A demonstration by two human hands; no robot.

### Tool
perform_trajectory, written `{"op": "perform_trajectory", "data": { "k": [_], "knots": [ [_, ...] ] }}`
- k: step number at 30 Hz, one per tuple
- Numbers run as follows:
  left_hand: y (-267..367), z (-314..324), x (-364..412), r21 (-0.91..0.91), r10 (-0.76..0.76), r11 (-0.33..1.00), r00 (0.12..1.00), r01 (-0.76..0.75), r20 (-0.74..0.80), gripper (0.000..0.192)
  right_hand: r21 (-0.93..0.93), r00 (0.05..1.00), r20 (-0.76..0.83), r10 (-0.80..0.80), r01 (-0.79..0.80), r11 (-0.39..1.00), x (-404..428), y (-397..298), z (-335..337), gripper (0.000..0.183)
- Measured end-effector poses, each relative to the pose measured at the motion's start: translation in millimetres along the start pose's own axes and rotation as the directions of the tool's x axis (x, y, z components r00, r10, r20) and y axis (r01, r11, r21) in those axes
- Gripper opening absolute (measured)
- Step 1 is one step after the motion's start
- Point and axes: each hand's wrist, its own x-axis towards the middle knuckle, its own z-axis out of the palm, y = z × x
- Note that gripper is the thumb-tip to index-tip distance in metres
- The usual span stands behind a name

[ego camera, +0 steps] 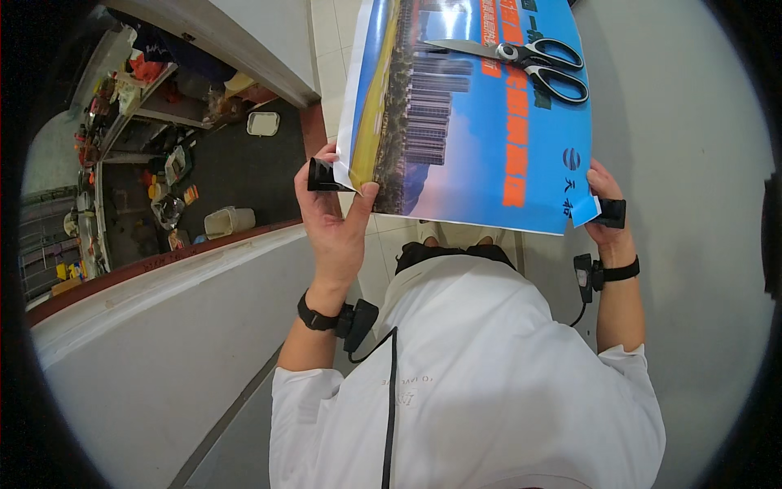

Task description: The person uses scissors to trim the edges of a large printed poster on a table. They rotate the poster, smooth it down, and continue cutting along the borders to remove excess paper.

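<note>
A large glossy printed poster sheet with buildings, blue sky and orange writing spans the space between my hands. My left hand grips its near left corner, the thumb on top and the sheet's edge curling there. At the near right corner, my right hand holds the edge, where a small flap is folded over. Scissors with black and white handles lie on top of the sheet near its far right part, their blades pointing left. Black straps and small devices are on both wrists. The poster's far end is cut off by the picture's top.
A grey wall rises at the right. On the left, a low wall with a red-brown ledge borders a cluttered room holding shelves, a plastic bin and a white tray. Pale floor tiles show beyond the poster.
</note>
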Motion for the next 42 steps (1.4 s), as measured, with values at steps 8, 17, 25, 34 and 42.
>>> {"op": "perform_trajectory", "data": {
  "k": [8, 17, 25, 34, 42],
  "knots": [
    [-1.5, -3.8, -3.9, -0.042, -0.105, 0.994, 0.994, 0.105, -0.002, 0.06, -0.007, 1.0, 0.007, 0.005, -0.005, 1.0, 0.8, 2.2, -7.7, 0.063],
    [-1.7, -42.4, 25.4, -0.01, -0.198, 0.98, 0.978, 0.2, 0.071, 0.051, 0.013, 1.0, 0.018, -0.009, 0.009, 1.0, 0.1, 0.8, -3.8, 0.062],
    [19.5, -25.1, 83.1, 0.055, -0.575, 0.807, 0.762, 0.587, 0.298, 0.053, -0.02, 1.0, -0.003, -0.011, 0.011, 1.0, -0.5, -0.3, -2.1, 0.057],
    [15.4, -24.3, 84.9, -0.143, -0.593, 0.722, 0.712, 0.677, 0.378, 0.049, -0.043, 0.999, -0.025, -0.033, 0.032, 0.999, -0.7, -1.4, 0.9, 0.058],
    [7.8, -28.9, 82.1, -0.184, -0.576, 0.704, 0.703, 0.686, 0.419, 0.051, -0.002, 0.999, -0.008, -0.04, 0.04, 0.999, -0.6, -0.6, 0.4, 0.06]
  ]
}}
